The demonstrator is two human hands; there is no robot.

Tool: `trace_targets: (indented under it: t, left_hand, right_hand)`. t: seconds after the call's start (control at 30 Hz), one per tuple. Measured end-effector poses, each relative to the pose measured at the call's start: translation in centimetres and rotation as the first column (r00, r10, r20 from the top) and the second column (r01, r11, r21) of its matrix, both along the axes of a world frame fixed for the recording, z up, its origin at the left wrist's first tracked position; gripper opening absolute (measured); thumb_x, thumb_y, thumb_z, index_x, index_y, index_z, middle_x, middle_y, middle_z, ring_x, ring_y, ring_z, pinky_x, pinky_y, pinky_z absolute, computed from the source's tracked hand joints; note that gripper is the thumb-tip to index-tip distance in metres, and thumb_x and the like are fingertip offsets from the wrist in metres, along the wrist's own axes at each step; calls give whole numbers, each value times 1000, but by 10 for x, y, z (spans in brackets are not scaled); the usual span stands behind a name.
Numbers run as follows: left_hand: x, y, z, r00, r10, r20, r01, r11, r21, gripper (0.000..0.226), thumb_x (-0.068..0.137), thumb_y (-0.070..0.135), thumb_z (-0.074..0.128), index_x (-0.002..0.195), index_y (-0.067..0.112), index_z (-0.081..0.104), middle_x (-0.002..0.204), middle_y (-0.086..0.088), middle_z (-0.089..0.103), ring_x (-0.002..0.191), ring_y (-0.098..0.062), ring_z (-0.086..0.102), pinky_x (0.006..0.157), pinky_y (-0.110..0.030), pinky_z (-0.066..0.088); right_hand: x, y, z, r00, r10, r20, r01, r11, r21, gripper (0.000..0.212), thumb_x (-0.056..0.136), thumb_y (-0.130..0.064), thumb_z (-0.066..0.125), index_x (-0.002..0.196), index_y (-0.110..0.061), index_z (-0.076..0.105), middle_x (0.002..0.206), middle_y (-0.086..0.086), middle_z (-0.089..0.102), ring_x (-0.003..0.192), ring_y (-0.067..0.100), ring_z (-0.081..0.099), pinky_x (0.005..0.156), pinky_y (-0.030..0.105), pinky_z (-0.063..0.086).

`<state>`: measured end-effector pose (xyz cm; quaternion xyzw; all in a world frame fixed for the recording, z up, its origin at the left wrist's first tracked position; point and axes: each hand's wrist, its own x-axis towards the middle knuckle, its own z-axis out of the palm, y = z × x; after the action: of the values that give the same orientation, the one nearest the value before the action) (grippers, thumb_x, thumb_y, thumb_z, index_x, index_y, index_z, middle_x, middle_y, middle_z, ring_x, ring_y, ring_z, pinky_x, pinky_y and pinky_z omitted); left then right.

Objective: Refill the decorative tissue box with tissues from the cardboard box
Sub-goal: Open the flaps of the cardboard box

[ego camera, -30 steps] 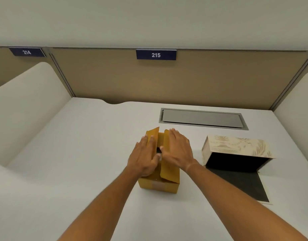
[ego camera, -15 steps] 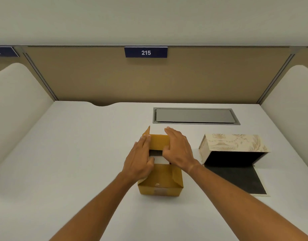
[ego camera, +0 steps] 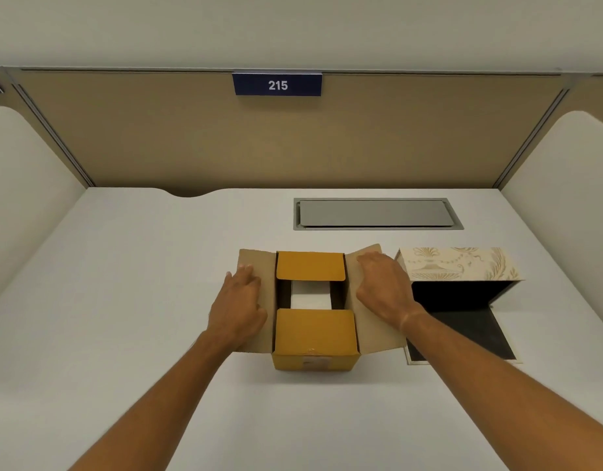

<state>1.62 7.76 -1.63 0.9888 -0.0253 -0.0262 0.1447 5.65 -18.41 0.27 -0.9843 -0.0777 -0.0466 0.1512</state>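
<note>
A yellow cardboard box (ego camera: 313, 360) stands in the middle of the white desk. Its two long side flaps are spread flat outward. My left hand (ego camera: 239, 305) presses flat on the left flap and my right hand (ego camera: 383, 288) presses flat on the right flap. The far and near short flaps still lie partly over the opening. Between them white tissues (ego camera: 310, 294) show inside. To the right lies the decorative tissue box (ego camera: 459, 266), cream with a gold pattern, tipped on its side with its dark inside facing me and its black lid panel (ego camera: 470, 334) lying flat on the desk.
A grey metal cable hatch (ego camera: 375, 214) is set into the desk behind the boxes. A tan partition with a blue "215" sign (ego camera: 277, 85) closes the back. White curved dividers (ego camera: 28, 195) stand at both sides.
Both hands moved apart from the box's middle, folding the two long side flaps outward and flat. The tissues inside have come into view.
</note>
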Motion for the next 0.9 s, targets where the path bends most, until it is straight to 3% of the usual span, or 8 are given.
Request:
trace_targets:
  t: [0.1, 0.17, 0.27, 0.43, 0.57, 0.73, 0.83, 0.9]
  left_hand:
    - [-3, -4, -13, 997, 46, -60, -54, 989, -136, 42, 85, 9, 42, 127, 4, 45, 144, -13, 37, 131, -32, 36, 112, -43, 23]
    - [-5, -9, -20, 992, 106, -72, -122, 952, -280, 40, 92, 10, 38, 131, 2, 42, 145, -14, 38, 130, -32, 38, 108, -42, 31]
    - [-8, -18, -31, 977, 160, -139, -207, 870, -448, 45, 100, 21, 30, 142, 4, 30, 152, -13, 31, 138, -28, 29, 113, -39, 23]
    - [-9, -24, -42, 939, 237, -250, -345, 665, -663, 45, 101, 21, 30, 144, 9, 27, 151, -11, 32, 138, -26, 29, 113, -39, 24]
    - [-7, -27, -47, 924, 262, -278, -381, 590, -712, 43, 101, 18, 30, 143, 10, 32, 149, -10, 36, 136, -25, 33, 112, -39, 27]
    - [-7, -29, -49, 927, 274, -256, -373, 599, -708, 42, 101, 17, 30, 142, 9, 33, 147, -11, 39, 135, -26, 36, 110, -38, 29]
    - [-8, -27, -45, 944, 314, -104, -307, 714, -629, 40, 99, 15, 36, 138, 7, 39, 140, -12, 47, 128, -29, 43, 103, -34, 33]
    - [-10, -25, -39, 945, 324, 37, -254, 803, -539, 38, 96, 15, 42, 134, 9, 43, 138, -11, 48, 126, -28, 43, 102, -37, 36]
  right_hand:
    - [-5, 3, -10, 996, -40, -85, 44, 998, 38, 39, 83, -7, 55, 122, -6, 55, 124, 13, 60, 115, 29, 54, 96, 38, 45]
    - [-6, 5, -17, 989, -58, -134, 74, 990, 117, 33, 83, -4, 52, 116, -5, 56, 114, 14, 63, 101, 29, 58, 84, 38, 48]
    - [-6, 11, -26, 976, -99, -195, 142, 966, 216, 20, 85, -3, 51, 103, -7, 58, 96, 12, 66, 77, 24, 58, 64, 30, 45]
    - [-8, 17, -37, 955, -118, -271, 230, 873, 430, 30, 86, 1, 51, 114, -6, 60, 96, 12, 66, 83, 25, 61, 71, 30, 48]
    - [-5, 17, -40, 936, -94, -340, 270, 811, 519, 42, 88, 3, 49, 127, -9, 56, 102, 11, 67, 86, 20, 59, 73, 28, 49]
    - [-4, 14, -41, 934, -79, -349, 265, 807, 528, 42, 89, 3, 48, 129, -8, 54, 113, 11, 66, 102, 28, 61, 87, 36, 54]
    - [-3, 9, -37, 978, -93, -185, 166, 883, 439, 34, 88, -2, 48, 121, -8, 57, 114, 11, 65, 105, 29, 60, 88, 32, 49]
    - [0, 8, -32, 999, -42, -35, 51, 931, 362, 37, 90, -8, 48, 127, -8, 54, 129, 11, 60, 122, 29, 53, 102, 32, 39]
